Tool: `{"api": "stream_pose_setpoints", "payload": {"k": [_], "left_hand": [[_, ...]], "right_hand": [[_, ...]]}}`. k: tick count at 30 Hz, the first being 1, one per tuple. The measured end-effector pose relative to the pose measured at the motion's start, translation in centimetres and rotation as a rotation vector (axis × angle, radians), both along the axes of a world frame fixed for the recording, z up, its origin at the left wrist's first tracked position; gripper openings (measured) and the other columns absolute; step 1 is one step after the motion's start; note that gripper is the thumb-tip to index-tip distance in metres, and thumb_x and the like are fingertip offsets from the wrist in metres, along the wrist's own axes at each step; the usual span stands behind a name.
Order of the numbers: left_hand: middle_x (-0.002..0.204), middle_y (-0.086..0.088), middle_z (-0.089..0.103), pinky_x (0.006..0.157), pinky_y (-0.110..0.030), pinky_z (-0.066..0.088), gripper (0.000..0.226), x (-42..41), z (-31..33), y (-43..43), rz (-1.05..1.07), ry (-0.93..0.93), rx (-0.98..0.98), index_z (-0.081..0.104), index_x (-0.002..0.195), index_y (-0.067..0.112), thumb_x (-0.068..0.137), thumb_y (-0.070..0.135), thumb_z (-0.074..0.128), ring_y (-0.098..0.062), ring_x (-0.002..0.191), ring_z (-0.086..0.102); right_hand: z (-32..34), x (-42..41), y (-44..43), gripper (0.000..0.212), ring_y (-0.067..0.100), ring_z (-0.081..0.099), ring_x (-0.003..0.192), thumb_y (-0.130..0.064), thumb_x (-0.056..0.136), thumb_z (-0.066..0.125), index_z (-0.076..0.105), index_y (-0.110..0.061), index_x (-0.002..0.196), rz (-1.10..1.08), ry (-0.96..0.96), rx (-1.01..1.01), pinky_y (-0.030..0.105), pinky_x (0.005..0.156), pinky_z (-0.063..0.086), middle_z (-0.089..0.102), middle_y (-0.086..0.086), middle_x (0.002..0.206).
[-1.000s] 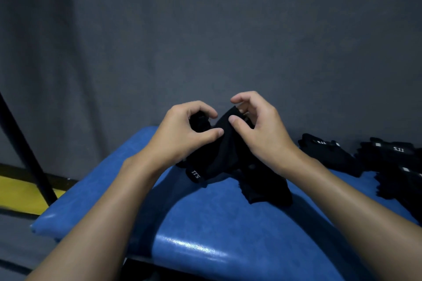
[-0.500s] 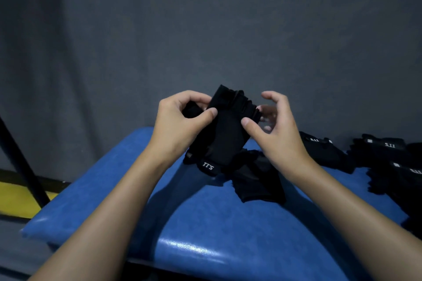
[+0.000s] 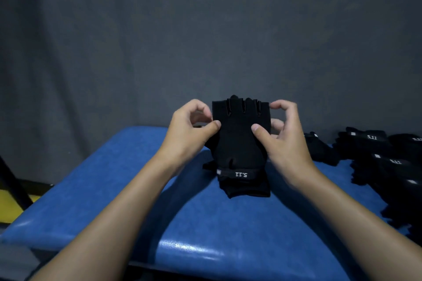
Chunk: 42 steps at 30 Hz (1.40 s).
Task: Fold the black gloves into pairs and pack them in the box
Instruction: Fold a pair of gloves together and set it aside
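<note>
The left thumb [image 3: 215, 124] presses on the left edge of a black glove [image 3: 239, 141] at the frame's centre. The left hand [image 3: 189, 132] curls its other fingers round behind that edge, so it pinches the cloth. The right thumb [image 3: 257, 128] lies flat on the glove's front near the right edge. The right hand [image 3: 287, 143] bends round that side with its forefinger hooked at the top right corner, so it grips the glove too. Held between both hands, the glove stands upright, its short finger stubs up and its wrist strap (white lettering, upside down from here) low. Below the strap hangs more black cloth [image 3: 246, 187], touching the blue bench [image 3: 114, 180]; whether it is a second glove I cannot tell. At the right edge of the frame more gloves [image 3: 374, 150] lie heaped on the bench, well apart from the hands. Behind everything is a grey wall [image 3: 205, 29]. At lower left a black pole [image 3: 11, 185] slants in front of a yellow strip [image 3: 9, 207].
</note>
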<state>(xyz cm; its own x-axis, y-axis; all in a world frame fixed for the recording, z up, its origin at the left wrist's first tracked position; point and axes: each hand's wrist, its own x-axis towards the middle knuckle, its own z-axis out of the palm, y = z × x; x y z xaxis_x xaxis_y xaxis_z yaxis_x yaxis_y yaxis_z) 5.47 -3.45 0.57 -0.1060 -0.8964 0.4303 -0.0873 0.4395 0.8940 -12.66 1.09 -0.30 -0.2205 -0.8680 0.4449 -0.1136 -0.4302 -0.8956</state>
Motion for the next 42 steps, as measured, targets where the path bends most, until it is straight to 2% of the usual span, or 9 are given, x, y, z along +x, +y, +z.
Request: {"api": "stream_pose_setpoints", "payload": {"k": [3, 7, 14, 18, 24, 30, 34, 38, 42], "left_hand": [[0.087, -0.003, 0.072, 0.074, -0.021, 0.052, 0.011, -0.4, -0.2, 0.0, -0.050, -0.070, 0.015, 0.071, 0.090, 0.015, 0.088, 0.004, 0.071, -0.009, 0.078, 0.064], [0.101, -0.005, 0.073, 0.079, -0.027, 0.056, 0.016, -0.4, -0.7, -0.3, -0.019, -0.160, 0.061, 0.073, 0.103, 0.019, 0.089, 0.010, 0.071, -0.015, 0.089, 0.068], [0.117, 0.000, 0.066, 0.081, -0.027, 0.054, 0.039, 0.0, -2.3, -1.2, -0.105, -0.503, 0.182, 0.064, 0.124, 0.018, 0.087, 0.025, 0.074, -0.014, 0.089, 0.068], [0.116, 0.004, 0.065, 0.081, -0.024, 0.056, 0.045, -0.3, -2.0, -1.0, -0.109, -0.511, 0.153, 0.061, 0.130, 0.016, 0.088, 0.021, 0.074, -0.014, 0.088, 0.071], [0.107, 0.011, 0.064, 0.068, -0.011, 0.053, 0.051, -0.7, -1.8, -0.7, -0.134, -0.443, 0.176, 0.057, 0.136, 0.012, 0.088, 0.018, 0.074, -0.004, 0.079, 0.067], [0.101, 0.019, 0.060, 0.067, -0.006, 0.047, 0.045, -0.9, -2.1, -0.3, -0.145, -0.509, 0.167, 0.058, 0.133, 0.017, 0.090, 0.019, 0.071, 0.006, 0.074, 0.064], [0.098, 0.017, 0.058, 0.065, -0.002, 0.044, 0.032, -1.0, -2.3, 0.0, -0.169, -0.575, 0.176, 0.059, 0.125, 0.022, 0.095, 0.024, 0.065, 0.010, 0.067, 0.059], [0.134, 0.004, 0.047, 0.098, -0.018, 0.042, 0.054, -0.6, -2.6, 0.0, -0.189, -0.735, 0.207, 0.048, 0.142, 0.028, 0.093, 0.043, 0.064, -0.008, 0.116, 0.055], [0.138, 0.006, 0.042, 0.102, -0.019, 0.031, 0.056, -0.5, -2.6, 0.5, -0.198, -0.855, 0.182, 0.046, 0.144, 0.022, 0.095, 0.047, 0.057, -0.010, 0.128, 0.043]], "right_hand": [[-0.4, -0.9, -0.4, 0.033, 0.021, 0.064, 0.065, -0.002, 0.092, 0.062, 0.044, -0.027, 0.106, -0.062, 0.026, 0.032, 0.041, 0.059, 0.056, 0.065, 0.007, 0.085], [-1.5, -1.7, -1.5, 0.013, -0.002, 0.049, 0.059, -0.006, 0.089, 0.067, 0.055, -0.012, 0.093, -0.140, 0.192, 0.031, 0.014, 0.057, 0.042, 0.055, -0.004, 0.077], [-3.6, -2.7, -1.9, 0.023, 0.008, 0.057, 0.072, -0.025, 0.087, 0.072, 0.065, -0.024, 0.109, -0.146, 0.452, 0.244, 0.019, 0.066, 0.043, 0.058, -0.001, 0.098], [-3.4, -2.8, -1.6, 0.030, 0.015, 0.061, 0.097, -0.026, 0.087, 0.072, 0.067, -0.018, 0.116, -0.158, 0.486, 0.212, 0.019, 0.081, 0.045, 0.057, -0.007, 0.122], [-2.5, -3.0, -0.8, 0.038, 0.006, 0.053, 0.119, -0.018, 0.087, 0.071, 0.065, -0.010, 0.124, -0.107, 0.460, 0.169, 0.017, 0.094, 0.041, 0.053, -0.010, 0.133], [-3.5, -3.3, -0.8, 0.046, 0.002, 0.056, 0.076, -0.017, 0.085, 0.074, 0.061, -0.008, 0.128, -0.085, 0.466, 0.228, 0.012, 0.073, 0.045, 0.046, -0.011, 0.138], [-3.7, -3.3, -0.5, 0.044, 0.011, 0.054, 0.070, -0.024, 0.085, 0.075, 0.061, -0.013, 0.126, -0.090, 0.453, 0.243, 0.023, 0.067, 0.046, 0.043, -0.008, 0.137], [-3.7, -3.3, 0.2, 0.039, 0.012, 0.056, 0.076, -0.026, 0.082, 0.078, 0.064, -0.019, 0.117, -0.078, 0.506, 0.265, 0.025, 0.075, 0.051, 0.041, -0.011, 0.135], [-3.9, -3.1, 0.0, 0.047, 0.013, 0.055, 0.071, -0.025, 0.080, 0.079, 0.065, -0.010, 0.121, -0.130, 0.574, 0.292, 0.028, 0.088, 0.051, 0.042, -0.005, 0.136]]}}
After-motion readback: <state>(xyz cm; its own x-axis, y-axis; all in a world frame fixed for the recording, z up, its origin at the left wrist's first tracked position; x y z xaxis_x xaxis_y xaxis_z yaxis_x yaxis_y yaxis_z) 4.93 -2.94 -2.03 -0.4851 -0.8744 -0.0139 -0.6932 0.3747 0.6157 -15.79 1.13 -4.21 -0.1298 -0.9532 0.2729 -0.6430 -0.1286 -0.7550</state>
